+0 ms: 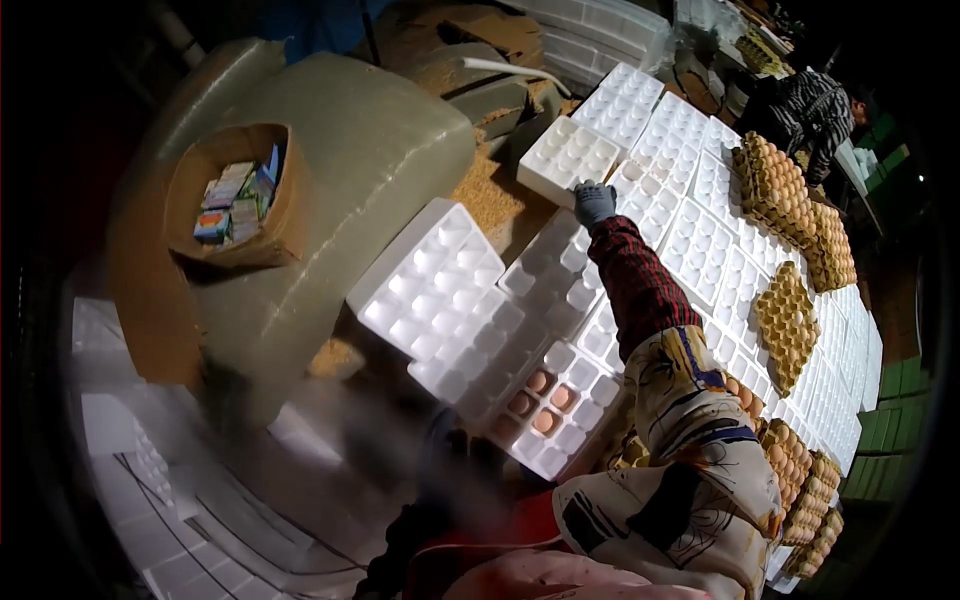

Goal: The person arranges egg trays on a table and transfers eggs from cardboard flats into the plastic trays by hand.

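Note:
My right hand (595,203), in a grey glove, reaches far forward with its fingers closed on the near corner of a white foam egg tray (568,158). This tray sits raised above the neighbouring white foam trays (699,250). My left hand (455,447) is low, dark and blurred near the front foam trays, and its fingers cannot be made out. Close to it, a foam tray (590,395) holds several brown eggs (544,421) in its cups. Left of that, an unfilled foam tray (440,275) stands higher than those around it.
Brown pulp trays stacked with eggs (775,190) stand at the right, near a bare pulp tray (787,322). On the left, a cardboard box (285,225) of small packets rests on a large greenish covered mass (370,130). Another person (800,115) bends at the far right.

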The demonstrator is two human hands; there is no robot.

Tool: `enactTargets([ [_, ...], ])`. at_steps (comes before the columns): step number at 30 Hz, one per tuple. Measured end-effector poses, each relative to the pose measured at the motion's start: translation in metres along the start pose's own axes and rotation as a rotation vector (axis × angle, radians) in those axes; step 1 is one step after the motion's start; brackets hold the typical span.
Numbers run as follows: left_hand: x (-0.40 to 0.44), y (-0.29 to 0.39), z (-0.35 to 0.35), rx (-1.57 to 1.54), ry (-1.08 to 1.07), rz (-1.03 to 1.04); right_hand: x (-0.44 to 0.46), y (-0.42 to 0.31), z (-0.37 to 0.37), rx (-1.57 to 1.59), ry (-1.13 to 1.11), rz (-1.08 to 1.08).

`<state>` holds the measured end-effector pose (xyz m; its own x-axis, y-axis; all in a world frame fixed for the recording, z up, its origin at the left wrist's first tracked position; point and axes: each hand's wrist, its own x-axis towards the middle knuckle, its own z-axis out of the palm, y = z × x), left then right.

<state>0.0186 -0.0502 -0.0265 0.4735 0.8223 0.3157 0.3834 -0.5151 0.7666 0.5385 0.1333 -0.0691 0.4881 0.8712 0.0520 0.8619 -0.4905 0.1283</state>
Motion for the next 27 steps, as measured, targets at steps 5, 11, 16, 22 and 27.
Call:
enactTargets([
  [5, 0.008, -0.006, 0.021, -0.099, 0.109, -0.026, -0.005, 0.008, 0.001, 0.016, -0.013, -0.033],
  [11, 0.043, 0.003, 0.046, -0.232, 0.153, -0.119, -0.082, -0.013, -0.066, 0.544, 0.142, -0.235],
  [16, 0.019, -0.003, 0.097, -0.569, 0.096, -0.194, -0.213, -0.045, -0.106, 1.102, -0.512, -0.253],
  [22, 0.006, -0.005, 0.075, -0.897, 0.162, -0.659, -0.256, -0.157, -0.105, 1.119, 0.022, -0.452],
  [27, 0.0, -0.107, 0.069, -0.738, 0.403, -0.784, -0.255, -0.282, -0.123, 0.701, 0.253, -0.293],
])
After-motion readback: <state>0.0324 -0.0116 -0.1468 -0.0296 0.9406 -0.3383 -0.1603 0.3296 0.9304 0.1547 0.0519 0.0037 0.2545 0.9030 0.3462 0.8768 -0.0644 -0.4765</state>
